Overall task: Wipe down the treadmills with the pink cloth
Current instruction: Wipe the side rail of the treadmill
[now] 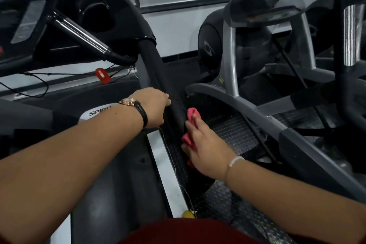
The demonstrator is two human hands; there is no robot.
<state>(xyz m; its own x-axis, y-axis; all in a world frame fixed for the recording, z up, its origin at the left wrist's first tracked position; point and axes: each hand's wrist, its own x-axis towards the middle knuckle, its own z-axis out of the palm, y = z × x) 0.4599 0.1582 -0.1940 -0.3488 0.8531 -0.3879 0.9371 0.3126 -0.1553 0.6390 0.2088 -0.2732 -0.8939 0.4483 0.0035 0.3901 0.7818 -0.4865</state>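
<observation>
- Pink cloth point(191, 127): centre of frame, pressed flat against the treadmill upright point(158, 77), apparently for wiping its outer face.
- Right hand point(206, 150): fingers spread over the cloth, pinning it.
- Left hand point(156, 108): fingers curled around the upright's inner edge, probably as a brace.

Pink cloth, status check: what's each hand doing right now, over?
Right hand presses pink cloth against the treadmill's black upright. Left hand grips that upright. Nothing in the way.
</observation>
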